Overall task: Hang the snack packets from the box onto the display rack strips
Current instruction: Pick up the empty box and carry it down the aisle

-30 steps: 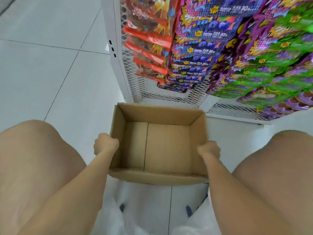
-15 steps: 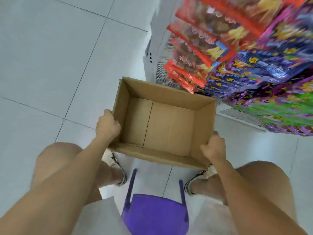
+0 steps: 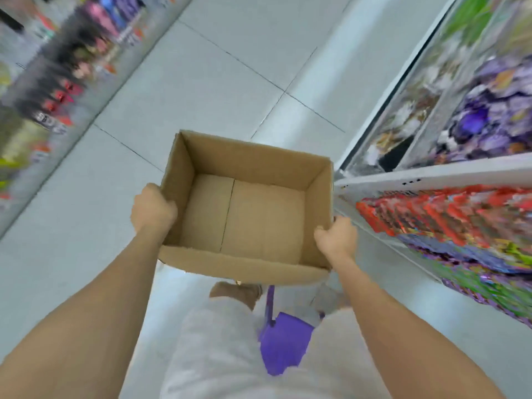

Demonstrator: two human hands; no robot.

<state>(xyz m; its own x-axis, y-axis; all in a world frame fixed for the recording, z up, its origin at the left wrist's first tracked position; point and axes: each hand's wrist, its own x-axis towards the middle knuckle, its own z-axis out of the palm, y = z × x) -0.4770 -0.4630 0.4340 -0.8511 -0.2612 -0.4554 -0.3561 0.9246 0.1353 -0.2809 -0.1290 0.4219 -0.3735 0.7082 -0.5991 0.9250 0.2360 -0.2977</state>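
Observation:
An open brown cardboard box [image 3: 247, 272] is held up off the floor in front of me, and nothing lies inside it. My left hand [image 3: 152, 208] grips its left wall and my right hand [image 3: 336, 237] grips its right wall near the front corner. Red, blue, green and purple snack packets [image 3: 449, 217] hang in rows on the white display rack [image 3: 431, 177] to the right of the box, blurred by motion.
A purple stool [image 3: 283, 344] stands on the floor between my legs, below the box. Another shelf of blurred goods [image 3: 57, 67] runs along the far left. Pale tiled floor [image 3: 218, 82] stretches ahead between the two.
The box has come up from the floor in both hands as I rose from the stool. The view has swung left, so the rack now lies at the right.

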